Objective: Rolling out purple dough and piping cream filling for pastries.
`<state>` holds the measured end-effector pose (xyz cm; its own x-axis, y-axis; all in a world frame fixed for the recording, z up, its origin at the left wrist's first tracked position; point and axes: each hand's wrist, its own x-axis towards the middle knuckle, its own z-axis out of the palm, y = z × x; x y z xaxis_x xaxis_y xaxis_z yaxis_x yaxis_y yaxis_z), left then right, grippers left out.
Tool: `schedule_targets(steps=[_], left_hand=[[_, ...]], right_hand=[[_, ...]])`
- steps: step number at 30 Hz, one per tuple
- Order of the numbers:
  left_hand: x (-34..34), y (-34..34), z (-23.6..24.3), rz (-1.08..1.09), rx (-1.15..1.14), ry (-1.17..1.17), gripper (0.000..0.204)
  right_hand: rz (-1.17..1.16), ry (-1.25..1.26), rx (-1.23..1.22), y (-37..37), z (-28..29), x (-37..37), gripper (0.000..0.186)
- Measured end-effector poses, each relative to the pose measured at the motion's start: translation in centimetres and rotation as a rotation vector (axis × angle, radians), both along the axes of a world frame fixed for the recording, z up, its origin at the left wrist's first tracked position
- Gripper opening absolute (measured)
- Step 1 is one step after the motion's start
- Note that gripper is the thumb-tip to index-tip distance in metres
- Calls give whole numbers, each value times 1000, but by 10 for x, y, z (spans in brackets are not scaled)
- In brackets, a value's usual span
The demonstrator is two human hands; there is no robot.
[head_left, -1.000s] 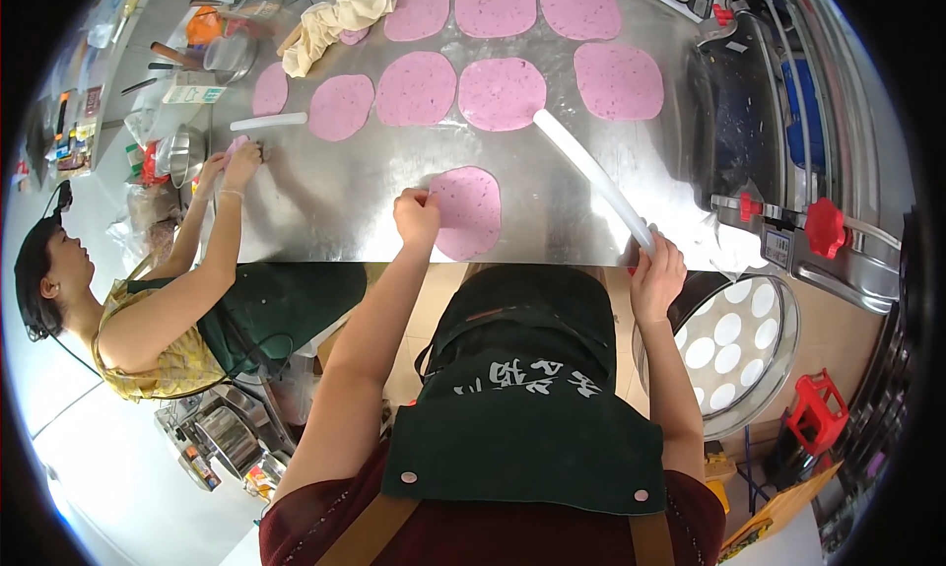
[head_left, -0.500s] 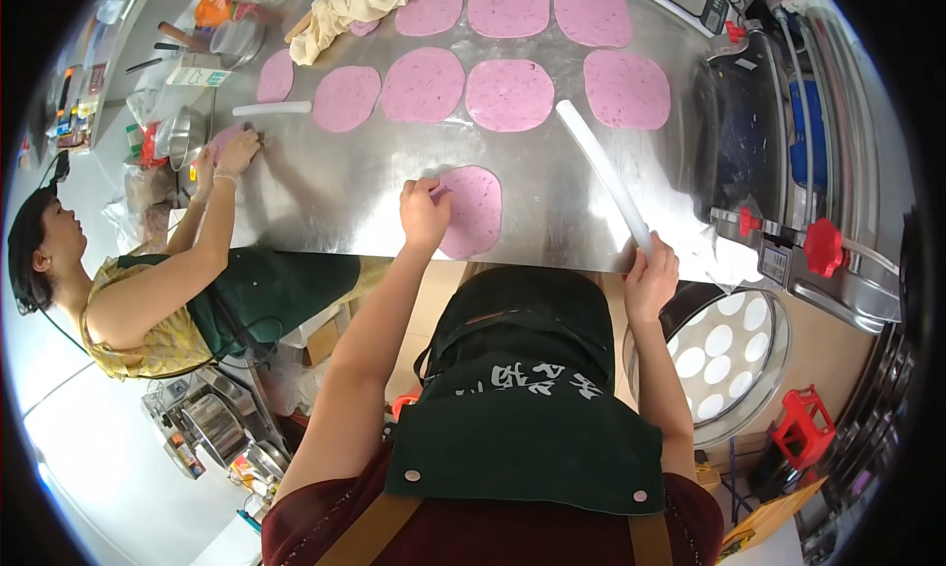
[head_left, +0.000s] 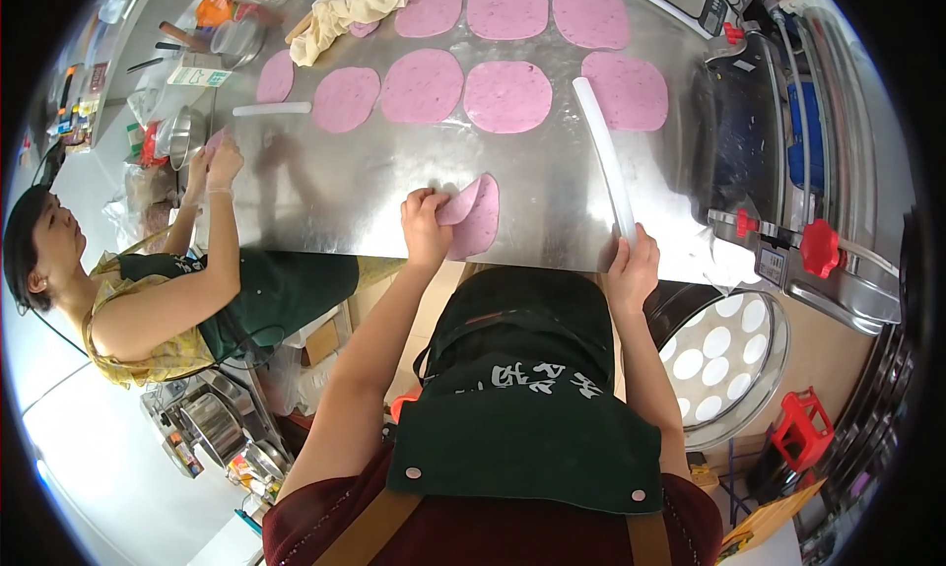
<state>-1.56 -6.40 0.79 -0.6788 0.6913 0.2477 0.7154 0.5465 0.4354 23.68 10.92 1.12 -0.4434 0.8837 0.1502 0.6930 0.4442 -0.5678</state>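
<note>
My left hand (head_left: 428,227) pinches the left edge of a flat pink dough sheet (head_left: 481,223), lifting it so that part folds up and over. The rest of that sheet lies on the steel table (head_left: 345,187) near its front edge. My right hand (head_left: 632,266) is closed round the near end of a long white rolling pin (head_left: 603,152). The pin points away from me, its far end beside another pink dough sheet (head_left: 631,93). Several more flat pink sheets lie in two rows farther back, among them a dough sheet (head_left: 508,97) straight ahead.
At the left, a co-worker (head_left: 177,300) holds a small pink dough piece (head_left: 216,142) in both hands. A short white rolling pin (head_left: 272,109) and a crumpled cream cloth (head_left: 345,19) lie at the back left. A scale (head_left: 680,4), a machine with red knobs (head_left: 820,248) and a round tray (head_left: 778,389) are right.
The left side of the near dough sheet has been raised and folded over by my left hand. My right hand and the rolling pin have shifted slightly left. The co-worker's hands have lifted the dough.
</note>
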Motion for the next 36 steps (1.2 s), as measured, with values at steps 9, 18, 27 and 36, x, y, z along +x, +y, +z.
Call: schedule_targets(steps=[9, 18, 27, 36], left_hand=[[48, -12, 30, -153, -44, -16, 27], [86, 6, 121, -77, 20, -553, 21], [42, 2, 41, 396, 585, -2118, 44], [46, 3, 24, 332, 545, -2000, 47]], right_hand=[[119, -101, 124, 1, 12, -4, 40], [826, 144, -232, -29, 40, -56, 70], [265, 539, -1650, -21, -6, -90, 31], [203, 454, -1453, -19, -17, -83, 27]])
